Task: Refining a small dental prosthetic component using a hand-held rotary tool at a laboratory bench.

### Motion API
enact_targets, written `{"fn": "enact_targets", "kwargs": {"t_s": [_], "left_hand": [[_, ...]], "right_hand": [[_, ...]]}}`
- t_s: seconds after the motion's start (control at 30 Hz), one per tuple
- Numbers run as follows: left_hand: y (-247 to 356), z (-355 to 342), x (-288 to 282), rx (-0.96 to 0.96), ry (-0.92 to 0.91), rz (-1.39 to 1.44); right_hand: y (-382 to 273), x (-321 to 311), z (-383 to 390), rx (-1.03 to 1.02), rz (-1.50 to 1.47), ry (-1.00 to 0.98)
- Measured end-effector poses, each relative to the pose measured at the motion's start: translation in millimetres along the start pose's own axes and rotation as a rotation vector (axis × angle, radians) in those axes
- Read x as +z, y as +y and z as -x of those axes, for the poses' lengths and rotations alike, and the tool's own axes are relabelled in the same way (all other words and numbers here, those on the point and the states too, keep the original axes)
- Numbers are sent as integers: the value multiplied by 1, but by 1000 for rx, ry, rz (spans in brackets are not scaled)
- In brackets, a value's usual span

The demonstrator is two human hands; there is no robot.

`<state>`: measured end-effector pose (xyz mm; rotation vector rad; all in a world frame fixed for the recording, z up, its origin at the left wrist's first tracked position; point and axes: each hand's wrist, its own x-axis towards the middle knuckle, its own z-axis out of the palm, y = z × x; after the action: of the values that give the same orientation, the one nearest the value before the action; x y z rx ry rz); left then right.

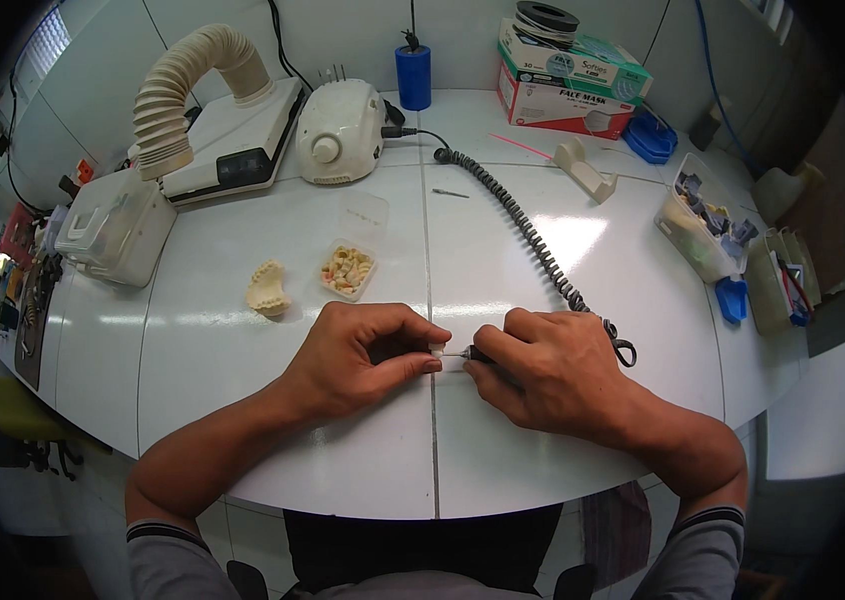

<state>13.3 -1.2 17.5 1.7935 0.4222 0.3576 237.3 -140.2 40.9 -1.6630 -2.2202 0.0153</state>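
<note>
My left hand (348,358) pinches a small whitish piece (437,350) between thumb and fingertips; it looks like a dental crown, though the fingers cover most of it. A black rotary handpiece (479,354) is gripped in my right hand (568,372), its thin metal bit pointing left at the piece. Whether the bit touches it I cannot tell. From the handpiece a black coiled cord (511,202) runs to a white control unit (335,138) with a knob. Beyond my left hand lie a cream dental cast (268,289) and a clear box (351,294) of small tooth-coloured pieces.
A dust extractor (233,175) with a ribbed hose and a white lidded case (121,228) stand at the left. A loose bit (451,193) and a cream handpiece rest (586,172) lie farther back. Stacked cartons (568,100) and a tub of parts (691,230) are rightward.
</note>
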Motion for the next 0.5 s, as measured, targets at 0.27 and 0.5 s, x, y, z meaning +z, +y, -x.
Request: {"fn": "enact_targets", "kwargs": {"t_s": [0.27, 0.5], "left_hand": [[0, 0, 1, 5, 10, -27], [-3, 0, 1, 38, 25, -67]], "right_hand": [[1, -1, 0, -8, -4, -4], [1, -1, 0, 13, -12, -20]]}}
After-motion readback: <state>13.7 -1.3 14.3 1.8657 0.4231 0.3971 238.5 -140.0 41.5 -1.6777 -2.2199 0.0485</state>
